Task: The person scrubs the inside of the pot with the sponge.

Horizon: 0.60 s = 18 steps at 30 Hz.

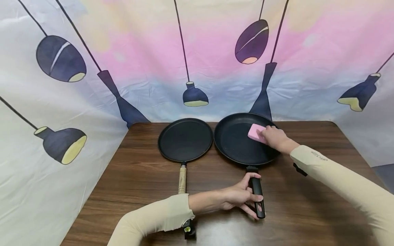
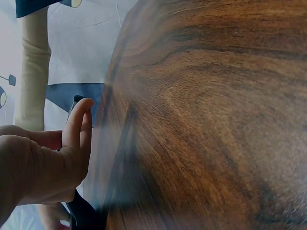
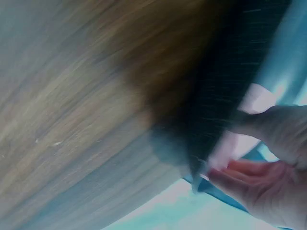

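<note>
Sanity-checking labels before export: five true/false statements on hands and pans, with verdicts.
1. The wooden-handled pan is left of the black-handled pan in the head view. True.
2. The left hand holds the wooden-handled pan. False: it holds the black handle.
3. The right hand holds a pink sponge. True.
4. The pans are stacked. False: they lie side by side.
5. Both pans rest on a brown table. True.

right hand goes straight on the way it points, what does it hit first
With the pink sponge leading, the right hand would probably meet the left inner wall of the deeper black pan, though depth is hard to judge.
</note>
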Each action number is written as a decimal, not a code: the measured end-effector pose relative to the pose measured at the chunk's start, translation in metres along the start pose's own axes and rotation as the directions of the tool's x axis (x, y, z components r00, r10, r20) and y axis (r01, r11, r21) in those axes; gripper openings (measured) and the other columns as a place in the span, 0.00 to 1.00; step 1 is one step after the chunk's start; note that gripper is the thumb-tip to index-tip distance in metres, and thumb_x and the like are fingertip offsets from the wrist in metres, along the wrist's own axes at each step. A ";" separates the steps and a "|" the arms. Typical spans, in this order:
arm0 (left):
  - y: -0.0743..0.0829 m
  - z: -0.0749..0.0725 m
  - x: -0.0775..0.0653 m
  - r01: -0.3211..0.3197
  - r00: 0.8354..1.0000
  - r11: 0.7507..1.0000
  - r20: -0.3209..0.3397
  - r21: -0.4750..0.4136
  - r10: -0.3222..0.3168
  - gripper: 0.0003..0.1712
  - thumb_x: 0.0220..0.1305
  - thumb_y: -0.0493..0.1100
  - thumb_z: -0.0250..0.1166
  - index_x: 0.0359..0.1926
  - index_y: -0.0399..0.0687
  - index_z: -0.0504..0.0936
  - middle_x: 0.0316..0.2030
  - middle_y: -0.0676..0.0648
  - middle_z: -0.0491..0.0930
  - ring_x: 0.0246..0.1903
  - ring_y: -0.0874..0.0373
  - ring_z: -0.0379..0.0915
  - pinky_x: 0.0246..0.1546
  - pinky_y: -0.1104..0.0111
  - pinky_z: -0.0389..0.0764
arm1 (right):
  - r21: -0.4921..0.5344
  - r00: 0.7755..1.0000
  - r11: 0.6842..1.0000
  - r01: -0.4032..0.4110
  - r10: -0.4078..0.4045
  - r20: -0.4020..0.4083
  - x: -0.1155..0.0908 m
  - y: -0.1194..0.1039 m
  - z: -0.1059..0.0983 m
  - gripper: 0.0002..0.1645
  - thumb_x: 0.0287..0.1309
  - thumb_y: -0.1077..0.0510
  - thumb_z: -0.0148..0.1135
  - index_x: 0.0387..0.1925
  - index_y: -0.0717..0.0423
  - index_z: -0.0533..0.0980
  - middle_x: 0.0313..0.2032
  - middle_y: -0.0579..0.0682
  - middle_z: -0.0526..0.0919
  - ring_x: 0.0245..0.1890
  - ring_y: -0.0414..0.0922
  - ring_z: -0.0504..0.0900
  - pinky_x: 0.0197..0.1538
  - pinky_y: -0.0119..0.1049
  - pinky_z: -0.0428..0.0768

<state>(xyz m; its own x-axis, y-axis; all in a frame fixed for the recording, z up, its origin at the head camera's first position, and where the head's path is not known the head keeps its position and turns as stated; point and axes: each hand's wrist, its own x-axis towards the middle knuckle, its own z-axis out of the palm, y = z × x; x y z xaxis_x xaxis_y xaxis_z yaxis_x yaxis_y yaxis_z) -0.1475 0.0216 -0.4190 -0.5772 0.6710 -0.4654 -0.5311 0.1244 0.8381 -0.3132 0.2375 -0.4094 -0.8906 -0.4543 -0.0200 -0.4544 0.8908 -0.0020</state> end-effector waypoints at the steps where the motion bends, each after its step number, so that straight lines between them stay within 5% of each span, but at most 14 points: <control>1: 0.000 0.001 0.000 0.007 1.000 1.000 0.004 0.002 -0.007 0.36 0.73 0.29 0.57 0.71 0.64 0.56 0.41 0.39 0.75 0.49 0.29 0.83 0.49 0.39 0.83 | -0.020 0.999 1.000 -0.021 0.020 -0.026 0.004 0.001 0.004 0.18 0.65 0.69 0.62 0.56 0.68 0.78 0.38 0.71 0.80 0.37 0.63 0.81 0.39 0.57 0.88; 5: -0.002 0.004 -0.001 0.024 1.000 1.000 0.018 0.007 -0.024 0.36 0.73 0.29 0.58 0.71 0.65 0.56 0.41 0.40 0.76 0.45 0.35 0.85 0.50 0.39 0.83 | -0.012 0.997 0.997 -0.074 0.074 -0.039 0.020 -0.001 0.012 0.21 0.73 0.66 0.53 0.64 0.71 0.72 0.42 0.77 0.78 0.42 0.69 0.80 0.44 0.61 0.86; 11: 0.000 0.005 0.001 0.010 1.000 1.000 0.022 0.007 -0.010 0.36 0.73 0.29 0.58 0.71 0.65 0.57 0.40 0.40 0.76 0.42 0.40 0.85 0.50 0.39 0.84 | 0.038 0.997 0.997 -0.070 0.068 0.042 0.041 0.003 0.000 0.16 0.70 0.64 0.59 0.54 0.70 0.77 0.32 0.66 0.80 0.31 0.58 0.79 0.37 0.49 0.81; 18: 0.004 0.005 0.004 0.012 1.000 1.000 0.018 0.014 -0.012 0.37 0.73 0.28 0.58 0.71 0.66 0.57 0.40 0.40 0.76 0.45 0.35 0.84 0.50 0.38 0.83 | 0.073 0.991 0.997 0.014 -0.023 0.128 0.011 0.006 -0.016 0.08 0.58 0.68 0.67 0.40 0.62 0.80 0.24 0.54 0.76 0.23 0.48 0.74 0.28 0.37 0.74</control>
<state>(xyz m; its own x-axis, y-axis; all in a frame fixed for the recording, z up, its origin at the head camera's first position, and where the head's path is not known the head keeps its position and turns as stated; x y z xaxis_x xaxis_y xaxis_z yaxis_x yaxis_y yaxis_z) -0.1491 0.0285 -0.4161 -0.5596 0.6825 -0.4701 -0.5290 0.1425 0.8366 -0.3255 0.2377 -0.3934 -0.8701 -0.4701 -0.1482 -0.4641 0.8826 -0.0749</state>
